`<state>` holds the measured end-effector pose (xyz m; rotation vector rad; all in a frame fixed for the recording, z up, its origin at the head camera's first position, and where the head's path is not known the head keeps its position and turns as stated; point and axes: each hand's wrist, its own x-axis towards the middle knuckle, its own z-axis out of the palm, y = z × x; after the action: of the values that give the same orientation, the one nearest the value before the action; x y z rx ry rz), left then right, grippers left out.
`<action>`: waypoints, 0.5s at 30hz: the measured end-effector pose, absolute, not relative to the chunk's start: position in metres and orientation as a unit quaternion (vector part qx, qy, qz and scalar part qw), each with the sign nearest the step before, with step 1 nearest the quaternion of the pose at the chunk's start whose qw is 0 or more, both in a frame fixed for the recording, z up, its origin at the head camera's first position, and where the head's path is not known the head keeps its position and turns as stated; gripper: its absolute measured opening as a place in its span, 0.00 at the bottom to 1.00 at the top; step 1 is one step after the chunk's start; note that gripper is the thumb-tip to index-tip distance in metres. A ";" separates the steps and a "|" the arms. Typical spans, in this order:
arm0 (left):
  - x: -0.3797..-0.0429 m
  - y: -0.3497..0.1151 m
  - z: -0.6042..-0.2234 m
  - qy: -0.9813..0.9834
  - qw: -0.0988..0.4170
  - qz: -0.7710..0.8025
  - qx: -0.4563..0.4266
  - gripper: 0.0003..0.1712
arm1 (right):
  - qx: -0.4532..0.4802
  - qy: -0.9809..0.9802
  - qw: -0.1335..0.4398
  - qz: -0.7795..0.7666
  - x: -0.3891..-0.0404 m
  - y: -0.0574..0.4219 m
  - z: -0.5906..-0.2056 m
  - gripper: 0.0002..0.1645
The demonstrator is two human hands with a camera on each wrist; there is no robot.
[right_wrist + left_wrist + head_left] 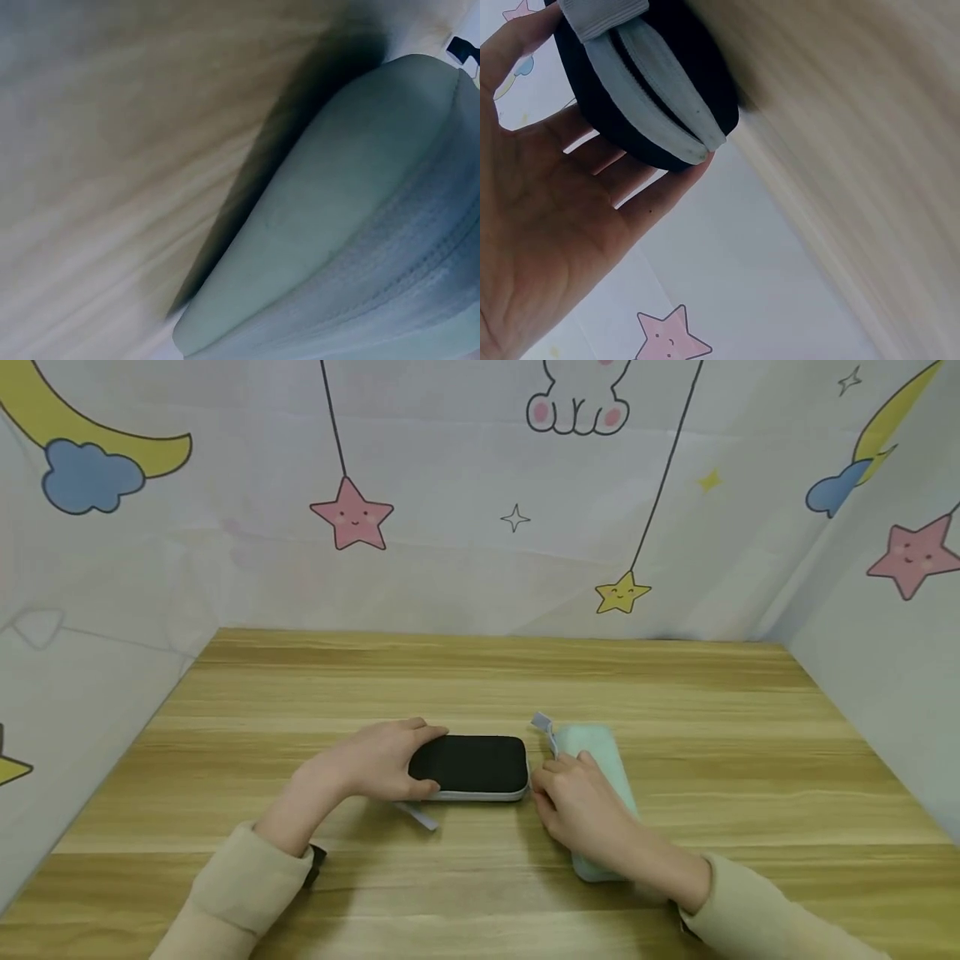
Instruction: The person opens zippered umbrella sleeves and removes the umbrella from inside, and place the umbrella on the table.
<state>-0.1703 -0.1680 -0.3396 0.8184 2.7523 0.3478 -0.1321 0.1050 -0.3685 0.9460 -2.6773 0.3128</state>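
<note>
A black zippered case [472, 764] with a light grey zipper band [671, 86] lies flat on the wooden table. My left hand [382, 760] grips its left end, thumb at the near edge and fingers along the far edge. A grey fabric strap [417, 816] sticks out below that end. At the case's right end, my right hand [581, 797] has curled fingers pinching what looks like the zipper pull, mostly hidden by the fingertips. Under and beside the right hand is a mint-green zippered case [600, 743], which fills much of the right wrist view.
The mint case's grey strap [543, 723] points away toward the back. The wooden table [480, 685] meets a white cloth backdrop [450, 585] printed with stars, moons and clouds; cloth also hangs at both sides.
</note>
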 end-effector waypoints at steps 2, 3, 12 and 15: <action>-0.171 -0.168 -0.339 0.945 0.118 0.115 0.282 0.41 | 0.327 -0.927 0.140 0.115 -0.133 0.105 -0.368 0.13; -0.171 -0.167 -0.339 0.946 0.116 0.114 0.282 0.41 | 0.327 -0.927 0.140 0.117 -0.133 0.105 -0.368 0.13; -0.172 -0.166 -0.340 0.948 0.103 0.105 0.283 0.39 | 0.328 -0.928 0.130 0.124 -0.131 0.104 -0.366 0.15; -0.172 -0.166 -0.340 0.947 0.105 0.107 0.283 0.39 | 0.328 -0.928 0.124 0.125 -0.130 0.103 -0.365 0.14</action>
<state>-0.1718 -0.1664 -0.3399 0.8332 2.7932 0.3160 -0.1296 0.1026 -0.3650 0.9561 -2.7056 0.3649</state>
